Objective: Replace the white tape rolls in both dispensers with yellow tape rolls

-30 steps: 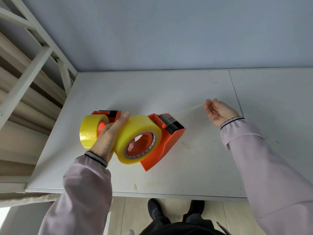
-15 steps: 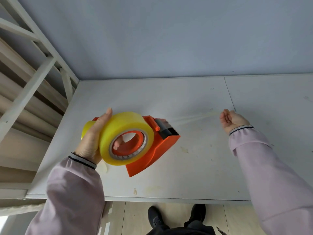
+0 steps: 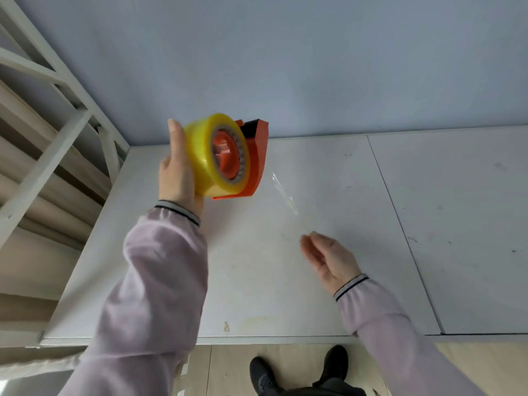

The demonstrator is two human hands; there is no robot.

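Tabletop first: the broad white laminate table fills the lower middle of the scene, with a seam running from about 1 o'clock down toward 5 o'clock and a pale grey wall behind it. A white slatted frame stands off at 9 o'clock.

Up at 11 o'clock from the table's centre, the left hand is lifted clear of the surface, fingers wrapped closed around the orange plastic tape dispenser and the yellow roll of translucent tape seated on its hub. The black cutter end points to 12 o'clock. No second dispenser is visible on the table from where I stand.

From the dispenser a thin clear strip of tape slants down toward 5 o'clock, ending at the right hand, which sits low near the table. That hand is half open, palm turned sideways, its fingertips pinched lightly on the strip's free end; how firm the pinch is, I cannot tell.

My worry is the strip itself. It looks slack and twisted along its length, so it could fold and stick to itself, or cling to the tabletop, if the right hand dips. A loose pinch might also let the end spring back onto the roll. With the dispenser held by the roll's side, a hard tug could pull the roll off the hub.
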